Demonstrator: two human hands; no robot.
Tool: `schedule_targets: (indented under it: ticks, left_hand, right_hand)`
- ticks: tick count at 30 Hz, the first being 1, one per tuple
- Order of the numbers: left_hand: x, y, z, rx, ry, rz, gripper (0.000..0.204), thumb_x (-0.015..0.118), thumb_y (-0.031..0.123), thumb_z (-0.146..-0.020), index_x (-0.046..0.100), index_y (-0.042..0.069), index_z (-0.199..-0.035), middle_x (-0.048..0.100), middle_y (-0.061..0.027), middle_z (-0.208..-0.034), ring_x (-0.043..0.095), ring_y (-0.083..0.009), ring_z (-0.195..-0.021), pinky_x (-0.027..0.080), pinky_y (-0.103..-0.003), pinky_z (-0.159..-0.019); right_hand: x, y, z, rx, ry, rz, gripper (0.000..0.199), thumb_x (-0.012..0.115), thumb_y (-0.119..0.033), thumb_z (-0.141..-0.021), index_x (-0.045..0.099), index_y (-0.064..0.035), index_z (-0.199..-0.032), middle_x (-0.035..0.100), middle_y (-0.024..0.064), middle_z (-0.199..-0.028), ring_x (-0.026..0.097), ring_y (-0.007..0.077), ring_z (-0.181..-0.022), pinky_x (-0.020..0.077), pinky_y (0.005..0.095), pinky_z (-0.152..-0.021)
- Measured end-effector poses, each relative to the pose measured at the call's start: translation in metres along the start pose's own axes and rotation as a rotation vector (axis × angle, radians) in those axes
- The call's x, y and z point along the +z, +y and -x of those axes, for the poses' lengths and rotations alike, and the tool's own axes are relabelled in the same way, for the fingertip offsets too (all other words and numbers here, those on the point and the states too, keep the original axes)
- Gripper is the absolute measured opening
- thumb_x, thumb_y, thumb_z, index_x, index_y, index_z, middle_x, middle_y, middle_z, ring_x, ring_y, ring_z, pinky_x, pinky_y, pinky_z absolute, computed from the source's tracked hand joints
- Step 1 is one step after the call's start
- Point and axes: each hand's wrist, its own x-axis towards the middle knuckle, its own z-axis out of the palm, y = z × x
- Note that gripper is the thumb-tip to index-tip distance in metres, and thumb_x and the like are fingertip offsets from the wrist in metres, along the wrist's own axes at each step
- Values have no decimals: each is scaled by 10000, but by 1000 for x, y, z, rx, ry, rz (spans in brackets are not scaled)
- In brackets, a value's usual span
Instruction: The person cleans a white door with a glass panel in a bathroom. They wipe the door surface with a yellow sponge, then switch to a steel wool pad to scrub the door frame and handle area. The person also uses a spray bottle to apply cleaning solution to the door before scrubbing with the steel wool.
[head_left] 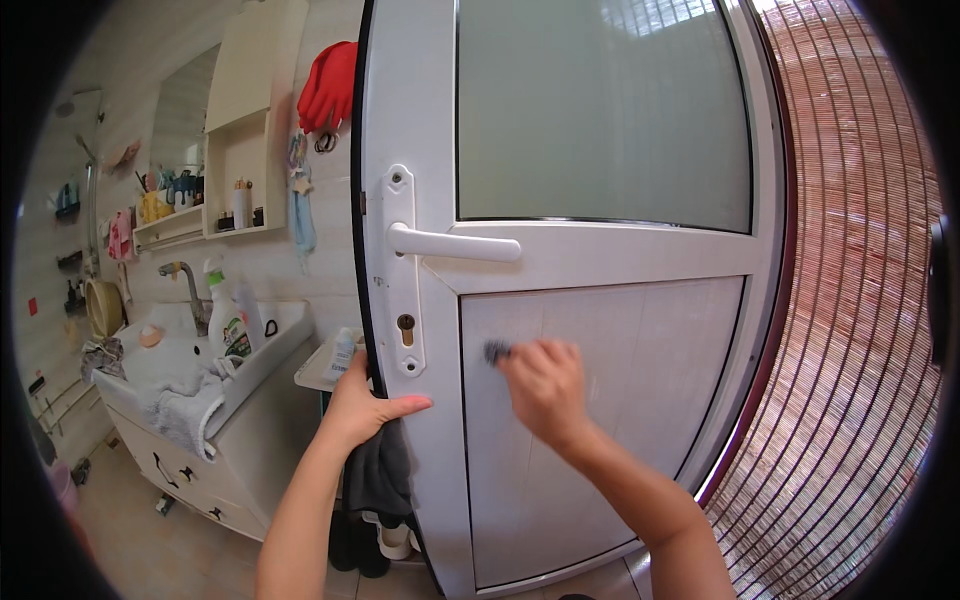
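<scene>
A white door (pixel 610 255) with a frosted glass pane on top and a pale lower panel (pixel 610 400) fills the middle. My left hand (pixel 362 408) grips the door's left edge below the lock plate, thumb on the front face and the other fingers behind the edge. In my right fist (pixel 545 392) is a small brush (pixel 495 351) with dark bristles, at the upper left of the lower panel. The brush is blurred, and its handle is hidden in my fingers. Above my left hand sits the white lever handle (pixel 455 243), with a keyhole (pixel 405 328) beneath it.
A washbasin (pixel 290 325) stands at left with a grey towel (pixel 185 410) and a spray bottle (pixel 225 310). Red rubber gloves (pixel 328 88) hang on the wall. Dark cloth (pixel 378 475) hangs below my left hand. A woven blind (pixel 850 300) covers the right side.
</scene>
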Motion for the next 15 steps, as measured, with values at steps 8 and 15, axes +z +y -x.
schedule_targets:
  ticks: [8,15]
  left_hand:
    - [2,-7,-7,21,-7,-12,988,924,383,-556,460,-46,-1315,576,-200,-1272,535,-313,-1222,411,-388,-1036]
    - [-7,-8,-5,45,9,-12,932,919,345,-580,478,-34,-1308,582,-184,-1270,548,-286,-1201,424,-381,-1020]
  right_hand:
    - [6,-13,26,20,-24,-38,107,728,-37,-736,634,-74,-773,632,20,-872,577,227,-813,391,360,-707]
    - [10,6,-36,66,48,-3,79,690,-39,-753,627,-83,-773,607,39,-871,567,257,-841,402,384,-735]
